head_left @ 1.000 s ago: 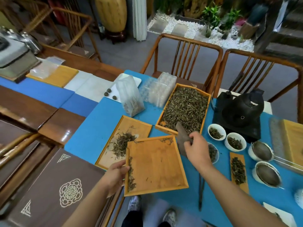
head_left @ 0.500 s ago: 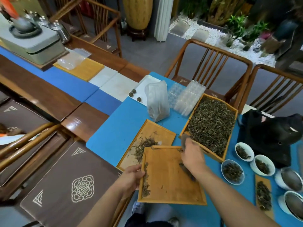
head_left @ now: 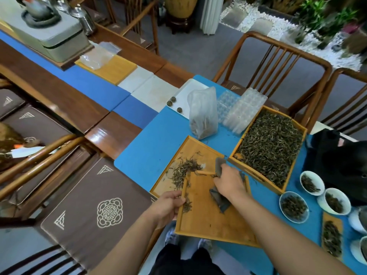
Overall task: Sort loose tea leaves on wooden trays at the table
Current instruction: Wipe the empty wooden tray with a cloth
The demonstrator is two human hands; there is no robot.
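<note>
Our left hand [head_left: 168, 205] gripped the near tray [head_left: 210, 219] by its left rim; our right hand [head_left: 228, 181] clutched a dark scoop [head_left: 219, 167]. A second earlier that scoop hovered by the full tray [head_left: 270, 143]; it had since swung inward, suggesting leaves [head_left: 186, 169] were being swept onto the middle tray [head_left: 190, 147].

Lit evenly by soft daylight, brightest at 1 o'clock over white pebbles [head_left: 256, 18]. Glare on polished brown tabletop [head_left: 111, 132] at 9 o'clock. Faint shadows only. Motion blur throughout; wide-angle bending toward the edges, plants [head_left: 317, 14] smeared.
</note>
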